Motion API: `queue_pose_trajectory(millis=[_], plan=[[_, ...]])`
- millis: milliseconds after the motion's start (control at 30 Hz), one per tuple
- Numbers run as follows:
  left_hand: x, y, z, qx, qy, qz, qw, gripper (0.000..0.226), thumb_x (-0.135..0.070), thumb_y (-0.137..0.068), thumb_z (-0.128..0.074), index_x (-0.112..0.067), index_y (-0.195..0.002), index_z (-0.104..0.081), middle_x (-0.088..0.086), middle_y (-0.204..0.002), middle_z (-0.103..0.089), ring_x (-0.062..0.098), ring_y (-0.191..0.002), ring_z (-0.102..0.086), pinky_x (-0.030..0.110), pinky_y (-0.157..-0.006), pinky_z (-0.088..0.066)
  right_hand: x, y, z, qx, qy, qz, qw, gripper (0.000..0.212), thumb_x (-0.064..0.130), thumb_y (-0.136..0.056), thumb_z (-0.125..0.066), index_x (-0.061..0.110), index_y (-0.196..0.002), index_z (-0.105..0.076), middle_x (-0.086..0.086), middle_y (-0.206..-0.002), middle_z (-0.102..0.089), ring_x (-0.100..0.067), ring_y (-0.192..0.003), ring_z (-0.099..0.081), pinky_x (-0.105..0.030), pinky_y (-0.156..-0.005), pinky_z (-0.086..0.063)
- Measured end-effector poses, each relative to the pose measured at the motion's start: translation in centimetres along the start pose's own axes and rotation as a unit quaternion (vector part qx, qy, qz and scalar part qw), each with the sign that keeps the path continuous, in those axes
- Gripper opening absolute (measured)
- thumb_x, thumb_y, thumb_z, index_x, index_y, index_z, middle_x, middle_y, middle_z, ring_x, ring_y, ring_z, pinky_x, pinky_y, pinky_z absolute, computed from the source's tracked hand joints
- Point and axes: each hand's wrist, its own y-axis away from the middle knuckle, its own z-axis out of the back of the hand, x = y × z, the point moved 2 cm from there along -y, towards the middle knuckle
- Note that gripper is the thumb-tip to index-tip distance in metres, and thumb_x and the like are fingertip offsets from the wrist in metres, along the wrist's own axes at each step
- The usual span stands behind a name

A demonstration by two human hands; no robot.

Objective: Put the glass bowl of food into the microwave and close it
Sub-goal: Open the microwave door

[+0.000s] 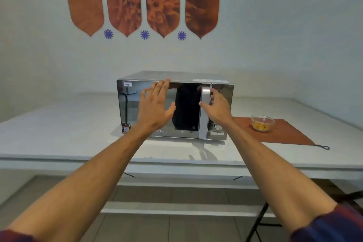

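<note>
A silver microwave (129,112) with a mirrored door stands on the white counter, its door shut. My left hand (155,104) lies flat against the door glass with fingers spread, holding nothing. My right hand (215,107) curls around the vertical silver door handle (204,122), thumb on its front face. The glass bowl (262,123) with yellow food inside sits to the right of the microwave on a brown mat (286,133), well apart from both hands.
The white counter (59,129) stretches wide to the left and in front of the microwave. The mat's cord loop hangs near the counter's right front edge. A black folding frame (261,222) stands on the floor below at the right. Wall decorations hang above.
</note>
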Motion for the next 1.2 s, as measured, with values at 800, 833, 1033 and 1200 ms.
queue_pose_trajectory(millis=[800, 833, 1033, 1200], plan=[[2.9, -1.8, -3.7, -0.002, 0.014, -0.039, 0.999, 0.073, -0.044, -0.086, -0.044, -0.022, -0.150, -0.018, 0.008, -0.153, -0.035, 0.026, -0.143, -0.027, 0.050, -0.117, -0.019, -1.9, -3.8, -3.3, -0.027, 0.026, -0.002, 0.999, 0.055, 0.017, -0.096, -0.056, 0.030, -0.145, -0.035, -0.017, -0.118, -0.064, -0.035, -0.103, -0.060, -0.040, -0.089, -0.047], [3.0, -1.6, -4.0, 0.002, 0.013, -0.037, 0.999, 0.072, -0.044, -0.087, -0.045, -0.022, -0.150, -0.018, 0.007, -0.153, -0.034, 0.026, -0.143, -0.026, 0.050, -0.117, -0.018, -1.9, -3.7, -3.3, -0.027, 0.025, 0.001, 0.999, 0.055, 0.017, -0.096, -0.056, 0.030, -0.145, -0.034, -0.017, -0.118, -0.064, -0.035, -0.103, -0.060, -0.040, -0.088, -0.047], [3.8, -0.7, -5.8, 0.024, 0.016, -0.025, 0.999, 0.072, -0.043, -0.089, -0.047, -0.021, -0.151, -0.018, 0.008, -0.155, -0.030, 0.025, -0.144, -0.023, 0.050, -0.118, -0.015, -2.1, -3.3, -3.5, -0.039, 0.031, 0.016, 0.999, 0.054, 0.017, -0.097, -0.053, 0.031, -0.145, -0.033, -0.018, -0.109, -0.067, -0.035, -0.099, -0.060, -0.041, -0.084, -0.047], [4.7, -0.5, -6.5, 0.031, 0.019, -0.020, 0.999, 0.072, -0.043, -0.089, -0.047, -0.023, -0.151, -0.017, 0.006, -0.156, -0.028, 0.023, -0.145, -0.021, 0.051, -0.119, -0.013, -2.3, -3.3, -4.0, -0.056, 0.041, 0.021, 0.997, 0.057, 0.017, -0.097, -0.053, 0.032, -0.147, -0.030, -0.012, -0.088, -0.069, -0.022, -0.076, -0.065, -0.033, -0.075, -0.050]])
